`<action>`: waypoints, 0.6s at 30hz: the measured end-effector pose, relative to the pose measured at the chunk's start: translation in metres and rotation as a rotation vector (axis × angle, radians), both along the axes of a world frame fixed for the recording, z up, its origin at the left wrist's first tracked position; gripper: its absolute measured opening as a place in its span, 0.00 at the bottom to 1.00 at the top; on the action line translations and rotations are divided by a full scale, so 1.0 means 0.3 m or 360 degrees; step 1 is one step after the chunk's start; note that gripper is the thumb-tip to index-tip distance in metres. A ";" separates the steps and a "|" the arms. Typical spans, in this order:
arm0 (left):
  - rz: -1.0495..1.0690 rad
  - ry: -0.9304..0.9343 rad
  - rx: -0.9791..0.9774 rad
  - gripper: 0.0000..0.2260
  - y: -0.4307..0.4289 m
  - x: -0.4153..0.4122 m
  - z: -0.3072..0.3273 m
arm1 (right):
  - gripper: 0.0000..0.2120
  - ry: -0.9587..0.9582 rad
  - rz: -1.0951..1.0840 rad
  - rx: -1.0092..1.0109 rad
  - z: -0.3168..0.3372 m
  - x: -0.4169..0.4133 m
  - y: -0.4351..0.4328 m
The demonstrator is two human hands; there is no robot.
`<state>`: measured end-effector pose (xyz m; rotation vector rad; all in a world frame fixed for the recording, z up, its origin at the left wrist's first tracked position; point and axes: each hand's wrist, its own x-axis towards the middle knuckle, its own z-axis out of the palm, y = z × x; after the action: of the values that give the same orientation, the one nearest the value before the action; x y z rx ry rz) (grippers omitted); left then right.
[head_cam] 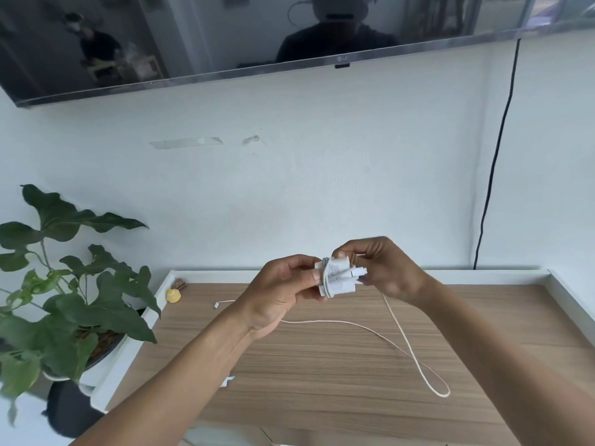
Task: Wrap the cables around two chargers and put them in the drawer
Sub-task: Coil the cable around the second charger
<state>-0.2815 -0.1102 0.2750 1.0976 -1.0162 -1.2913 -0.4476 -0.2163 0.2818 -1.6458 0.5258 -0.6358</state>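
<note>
A white charger (338, 278) is held up above the wooden tabletop (322, 365), with white cable turns around its body. My left hand (277, 294) grips its left side. My right hand (383, 268) pinches the cable's plug end at the charger's right side. A second white cable (415, 352) lies in a long loop on the tabletop, its far end hidden behind my right hand. A small white connector (216, 304) lies on the table left of my left hand. A second white charger (228, 380) peeks out from under my left forearm.
A leafy potted plant (70, 284) stands left of the table. A small yellow object (174, 296) sits at the table's back left corner. A wall-mounted television (225, 43) hangs above, and a black cord (495, 162) runs down the wall at right. White raised edges (566, 294) border the table.
</note>
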 end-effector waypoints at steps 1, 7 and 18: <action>0.0004 0.0055 0.0007 0.09 -0.001 0.001 0.008 | 0.11 -0.0048 -0.0006 0.0047 -0.034 0.011 0.012; 0.0208 0.0140 0.0124 0.16 -0.024 0.022 0.016 | 0.18 0.0168 -0.0264 -0.0429 -0.165 0.034 0.100; 0.0449 -0.0543 0.0268 0.04 -0.049 0.046 -0.061 | 0.12 0.0892 -0.0167 -0.1567 -0.020 0.001 0.156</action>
<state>-0.2677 -0.1249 0.2567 1.5691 -0.9675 -0.9936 -0.4474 -0.1694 0.2760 -2.7813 0.7646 -0.5274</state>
